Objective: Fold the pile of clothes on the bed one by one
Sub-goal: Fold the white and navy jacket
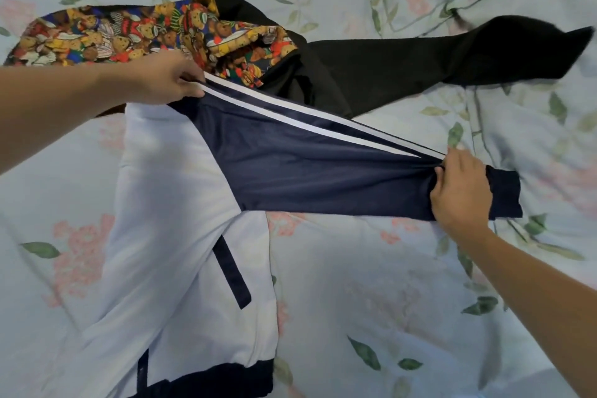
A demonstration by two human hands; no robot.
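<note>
The left hand [168, 79], at ten o'clock, has its fingers curled to pinch the jacket [181, 236] at the shoulder, by the white stripes; this likely anchors the body so the sleeve can be drawn straight. The jacket lies on the bed [403, 300] from centre down to seven o'clock: white body, navy hem band, a navy pocket trim. Its navy sleeve [323, 171] stretches taut toward three o'clock, where the right hand [458, 191] grips it just short of the cuff, fingers bunching the cloth, probably to smooth it before folding it across. At twelve o'clock a bear-print cloth [129, 32] and a black garment [436, 58] wait unfolded.
</note>
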